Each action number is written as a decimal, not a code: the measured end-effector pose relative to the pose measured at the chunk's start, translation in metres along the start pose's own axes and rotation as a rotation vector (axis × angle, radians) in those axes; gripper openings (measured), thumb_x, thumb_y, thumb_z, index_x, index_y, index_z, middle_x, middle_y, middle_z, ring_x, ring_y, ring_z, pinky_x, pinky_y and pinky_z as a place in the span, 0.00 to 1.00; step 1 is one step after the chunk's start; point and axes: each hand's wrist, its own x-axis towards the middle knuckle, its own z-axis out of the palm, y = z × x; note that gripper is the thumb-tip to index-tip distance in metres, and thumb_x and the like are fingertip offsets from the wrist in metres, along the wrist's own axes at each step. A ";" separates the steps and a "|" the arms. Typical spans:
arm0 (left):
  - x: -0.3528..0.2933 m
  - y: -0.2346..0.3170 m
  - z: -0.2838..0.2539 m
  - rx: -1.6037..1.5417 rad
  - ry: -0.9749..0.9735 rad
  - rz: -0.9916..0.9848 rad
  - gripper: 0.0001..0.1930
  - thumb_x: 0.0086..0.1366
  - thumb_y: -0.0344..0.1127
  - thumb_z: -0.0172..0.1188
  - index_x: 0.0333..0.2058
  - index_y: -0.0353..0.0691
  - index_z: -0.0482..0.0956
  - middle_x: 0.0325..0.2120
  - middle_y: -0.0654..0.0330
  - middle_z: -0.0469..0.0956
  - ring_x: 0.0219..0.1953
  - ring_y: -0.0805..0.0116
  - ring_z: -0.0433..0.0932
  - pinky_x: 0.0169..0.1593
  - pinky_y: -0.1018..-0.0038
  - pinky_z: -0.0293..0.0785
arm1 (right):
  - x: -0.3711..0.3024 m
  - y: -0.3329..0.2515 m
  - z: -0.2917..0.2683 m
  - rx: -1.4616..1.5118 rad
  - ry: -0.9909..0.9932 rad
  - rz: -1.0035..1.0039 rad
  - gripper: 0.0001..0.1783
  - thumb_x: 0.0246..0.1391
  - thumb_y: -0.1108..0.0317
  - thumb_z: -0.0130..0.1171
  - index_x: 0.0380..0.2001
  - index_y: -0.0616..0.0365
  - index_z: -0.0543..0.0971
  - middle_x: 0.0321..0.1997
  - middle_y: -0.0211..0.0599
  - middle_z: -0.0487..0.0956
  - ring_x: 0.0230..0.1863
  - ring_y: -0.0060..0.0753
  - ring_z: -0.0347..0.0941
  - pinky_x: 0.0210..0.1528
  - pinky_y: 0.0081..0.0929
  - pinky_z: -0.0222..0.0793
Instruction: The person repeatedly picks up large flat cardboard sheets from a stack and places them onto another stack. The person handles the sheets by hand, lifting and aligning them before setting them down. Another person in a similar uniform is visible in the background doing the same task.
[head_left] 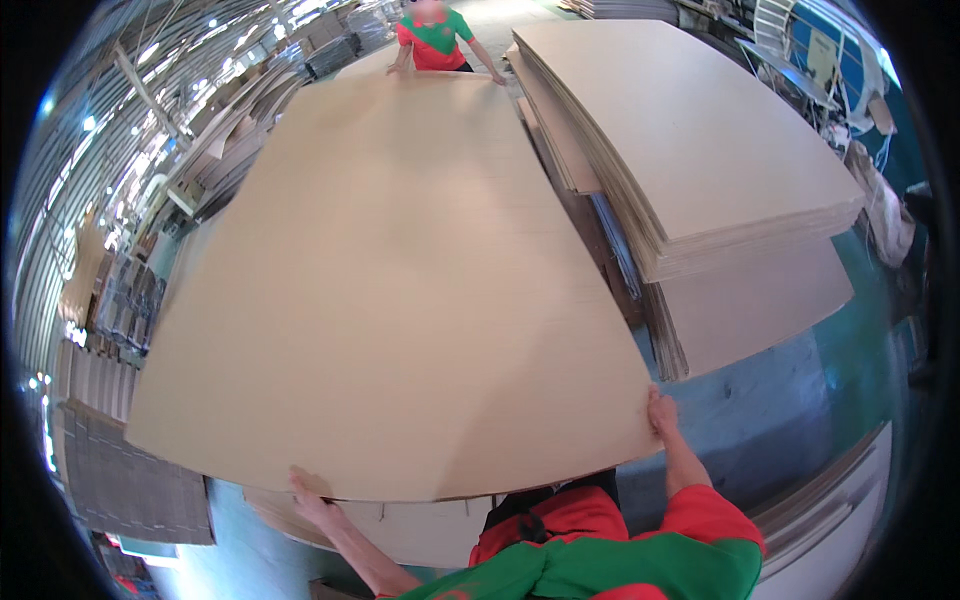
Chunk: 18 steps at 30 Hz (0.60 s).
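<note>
A very large tan cardboard sheet stretches from my waist to the far end. My left hand is closed on its near edge, thumb on top and the other fingers hidden beneath. At the near right corner, my right hand grips the side edge. Another person in a red and green shirt stands at the far end, both hands at the sheet's far corners. Below the near edge, part of a pale board shows.
To the right rises a tall stack of cardboard sheets, with a lower stack under it. Blue-green floor lies beside my right arm. Brown stacked cardboard is at the left. Pale panels lean at the lower right.
</note>
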 end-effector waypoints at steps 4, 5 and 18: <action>-0.037 0.099 0.050 0.185 -0.089 0.280 0.23 0.61 0.46 0.61 0.42 0.28 0.77 0.38 0.53 0.78 0.37 0.63 0.77 0.39 0.66 0.75 | 0.018 -0.009 0.051 0.138 -0.201 0.040 0.45 0.62 0.37 0.29 0.34 0.76 0.78 0.39 0.71 0.75 0.50 0.65 0.70 0.52 0.48 0.64; -0.051 0.124 0.065 0.196 -0.125 0.329 0.25 0.62 0.46 0.60 0.45 0.25 0.74 0.41 0.50 0.76 0.40 0.63 0.76 0.41 0.66 0.75 | 0.027 -0.012 0.060 0.157 -0.297 0.064 0.46 0.62 0.37 0.29 0.35 0.77 0.78 0.39 0.72 0.75 0.50 0.65 0.71 0.52 0.48 0.64; -0.302 0.356 0.289 -0.280 -1.054 1.084 0.37 0.64 0.62 0.41 0.41 0.25 0.76 0.39 0.38 0.74 0.46 0.47 0.70 0.55 0.52 0.63 | 0.113 -0.059 -0.030 1.070 -1.132 0.079 0.39 0.60 0.33 0.35 0.59 0.53 0.68 0.59 0.37 0.72 0.55 0.31 0.71 0.58 0.35 0.63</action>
